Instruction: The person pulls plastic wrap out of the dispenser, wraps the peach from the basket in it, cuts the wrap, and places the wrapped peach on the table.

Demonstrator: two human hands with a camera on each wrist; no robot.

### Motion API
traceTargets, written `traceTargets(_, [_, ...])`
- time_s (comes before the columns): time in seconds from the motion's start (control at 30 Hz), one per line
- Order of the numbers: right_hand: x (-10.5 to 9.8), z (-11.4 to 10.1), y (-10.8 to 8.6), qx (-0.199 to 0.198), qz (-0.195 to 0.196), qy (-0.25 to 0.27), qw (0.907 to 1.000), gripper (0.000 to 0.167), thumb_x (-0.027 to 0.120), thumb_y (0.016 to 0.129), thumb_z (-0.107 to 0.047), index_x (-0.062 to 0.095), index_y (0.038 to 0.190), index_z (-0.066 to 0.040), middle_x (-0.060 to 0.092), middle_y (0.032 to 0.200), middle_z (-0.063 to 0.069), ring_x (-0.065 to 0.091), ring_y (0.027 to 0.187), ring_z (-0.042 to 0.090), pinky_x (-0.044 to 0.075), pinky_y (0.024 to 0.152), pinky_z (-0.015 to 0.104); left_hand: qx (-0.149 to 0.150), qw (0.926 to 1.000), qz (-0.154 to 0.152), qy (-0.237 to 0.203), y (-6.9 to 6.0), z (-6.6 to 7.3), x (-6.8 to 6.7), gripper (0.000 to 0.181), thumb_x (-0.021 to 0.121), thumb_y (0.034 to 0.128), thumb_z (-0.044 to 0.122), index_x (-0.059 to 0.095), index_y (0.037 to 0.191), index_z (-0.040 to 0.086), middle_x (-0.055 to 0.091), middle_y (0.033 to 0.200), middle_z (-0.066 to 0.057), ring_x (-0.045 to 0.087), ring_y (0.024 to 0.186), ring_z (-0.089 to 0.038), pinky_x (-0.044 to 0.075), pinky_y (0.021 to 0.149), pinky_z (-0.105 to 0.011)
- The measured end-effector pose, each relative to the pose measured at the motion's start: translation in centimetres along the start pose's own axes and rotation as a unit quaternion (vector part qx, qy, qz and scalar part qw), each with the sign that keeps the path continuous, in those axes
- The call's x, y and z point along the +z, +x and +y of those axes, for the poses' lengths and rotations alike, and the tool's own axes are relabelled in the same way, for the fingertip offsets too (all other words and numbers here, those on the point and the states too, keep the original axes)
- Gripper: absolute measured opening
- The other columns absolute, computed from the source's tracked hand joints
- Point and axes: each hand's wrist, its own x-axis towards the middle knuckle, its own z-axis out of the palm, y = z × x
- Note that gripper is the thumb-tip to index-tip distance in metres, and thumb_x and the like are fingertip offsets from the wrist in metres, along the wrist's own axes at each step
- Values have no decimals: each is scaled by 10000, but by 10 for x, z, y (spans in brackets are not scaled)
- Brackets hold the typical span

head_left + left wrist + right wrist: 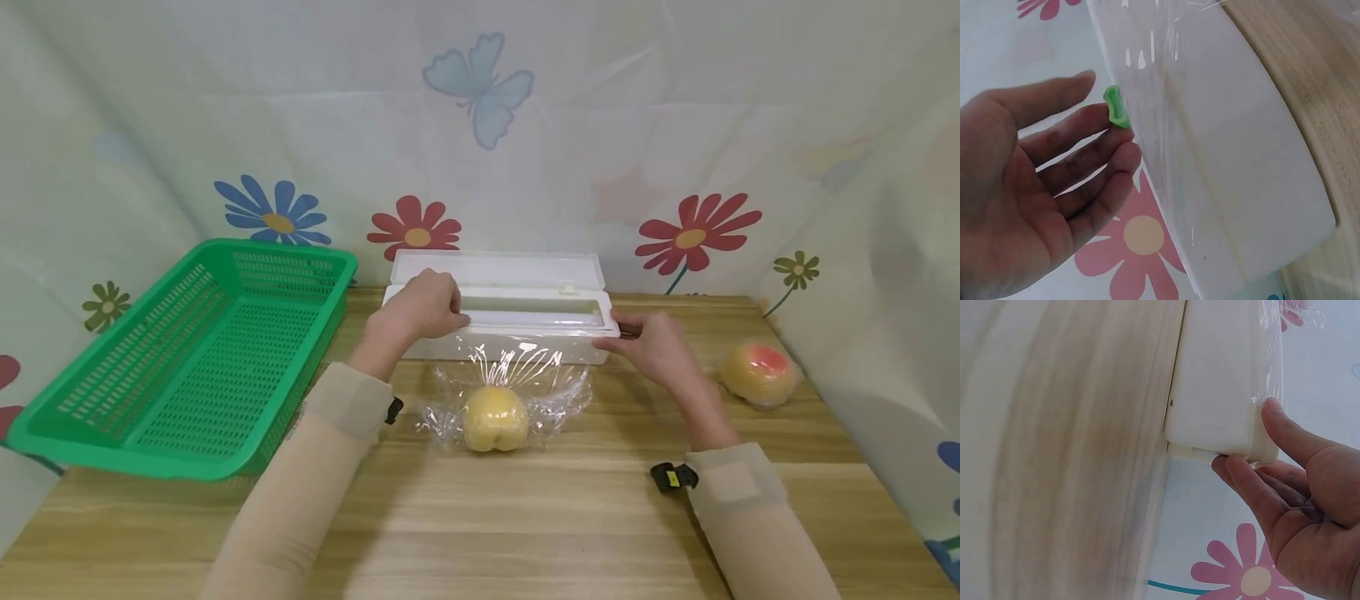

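A white cling film dispenser box (510, 346) stands at the back of the table, its lid (497, 268) raised. Clear film (517, 354) hangs down its front and spreads around a yellow, apple-like fruit (496, 419) in front of it. My left hand (422, 307) is over the box's left part; in the left wrist view its bent fingertips touch a small green slider (1117, 107) at the box edge, thumb apart from it. With thumb and fingers, my right hand (1310, 500) grips the box's right end, thumb on the film side.
A green plastic basket (296, 387) with slotted walls stands on the left of the wooden table (510, 517). At the right lies another fruit (761, 373), yellow with a red patch and shiny. A flower-printed cloth (540, 192) hangs close behind the box.
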Motion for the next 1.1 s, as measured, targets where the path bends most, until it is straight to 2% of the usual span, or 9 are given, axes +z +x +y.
traceTargets(0.07, [-1, 0, 0, -35, 35, 16, 10000, 676, 805, 916, -294, 532, 1417, 69, 622, 1315, 257, 684, 1105, 345, 579, 847, 470, -43, 9999, 104, -10, 1, 2, 1, 195, 731, 946, 160, 734, 779, 59, 623, 670, -16, 535, 662, -184, 479, 681, -333])
traceTargets(0.17, [-3, 0, -1, -29, 44, 3, 10000, 677, 804, 917, -289, 529, 1419, 71, 621, 1315, 262, 683, 1107, 353, 576, 853, 481, -161, 9996, 235, -65, 1, 4, 3, 169, 750, 941, 156, 749, 806, 54, 672, 722, -31, 579, 703, -202, 507, 710, -346])
traceTargets(0.43, [-3, 0, -1, -26, 31, -35, 10000, 664, 805, 916, -283, 538, 1407, 76, 627, 1300, 258, 687, 1102, 356, 577, 851, 470, -446, 9977, 507, -1, -5, 6, 6, 200, 727, 924, 119, 704, 735, 59, 651, 682, -32, 581, 696, -206, 502, 663, -346])
traceTargets(0.63, [-3, -1, -1, -72, 77, -71, 9999, 650, 805, 918, -255, 537, 1400, 89, 631, 1282, 268, 684, 1103, 371, 574, 855, 483, -609, 9953, 747, -11, -11, 3, 7, 164, 707, 931, 113, 715, 780, 48, 669, 752, -55, 601, 737, -237, 516, 698, -373])
traceTargets(0.87, [-1, -1, 1, -125, 76, -36, 9999, 629, 810, 915, -236, 551, 1388, 87, 645, 1262, 261, 692, 1092, 360, 577, 854, 470, -840, 9912, 986, 285, -16, 3, 12, 100, 688, 886, 109, 725, 802, 67, 686, 795, -54, 647, 782, -267, 545, 733, -431])
traceTargets(1.03, [2, 0, 1, -171, 123, -58, 9998, 620, 810, 913, -220, 552, 1384, 91, 645, 1261, 266, 696, 1081, 359, 578, 851, 473, -1145, 9881, 1024, 45, -15, -5, 17, 126, 713, 878, 191, 677, 800, 99, 652, 786, -50, 607, 803, -286, 505, 842, -561])
traceTargets(1.1, [1, 0, 2, -201, 122, -59, 9997, 622, 808, 915, -220, 549, 1385, 94, 642, 1264, 272, 694, 1084, 365, 578, 852, 472, -1204, 9870, 1060, -49, -14, -7, 18, 142, 718, 883, 214, 669, 812, 101, 646, 795, -52, 595, 806, -284, 501, 829, -546])
